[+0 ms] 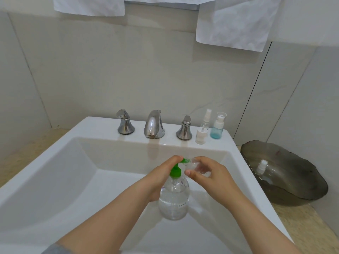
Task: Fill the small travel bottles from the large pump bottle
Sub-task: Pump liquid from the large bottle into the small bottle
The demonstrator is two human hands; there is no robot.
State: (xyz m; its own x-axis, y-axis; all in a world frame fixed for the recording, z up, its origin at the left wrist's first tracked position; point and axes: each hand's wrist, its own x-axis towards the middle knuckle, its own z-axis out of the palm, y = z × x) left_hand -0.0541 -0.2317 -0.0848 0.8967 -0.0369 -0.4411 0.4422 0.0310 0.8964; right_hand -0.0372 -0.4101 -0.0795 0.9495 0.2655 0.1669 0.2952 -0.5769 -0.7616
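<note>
Over the basin of a white sink (88, 129), the left hand (163, 175) curls over the green pump head (175, 171) of the large clear pump bottle (174, 200). Its fingertips lie on top of the pump and its palm sits against the bottle's left shoulder. The bottle is upright above the near part of the basin, holding clear liquid. I cannot tell whether it rests on the basin floor or is held up.

The right hand (209, 173) grips a small clear travel bottle (195, 165) between curled fingers and thumb. The bottle is tilted, with its open mouth right at the tip of the green spout, and most of it is hidden inside the hand.

Three more small bottles stand on the back ledge of the sink, to the right of the right tap handle (184, 129). They are a clear spray bottle (206, 119) at the rear, a blue bottle (217, 128) with a white pump just beside it, and a short whitish bottle (200, 136) in front. The chrome faucet (154, 125) is in the middle of the ledge, and the left tap handle (124, 123) is on its other side.

To the right of the sink, a dark glass bowl (293, 187) sits on the speckled surface (300, 228). A small white-capped spray bottle (261, 168) lies inside it. White towels (233, 22) hang on the tiled wall above.
</note>
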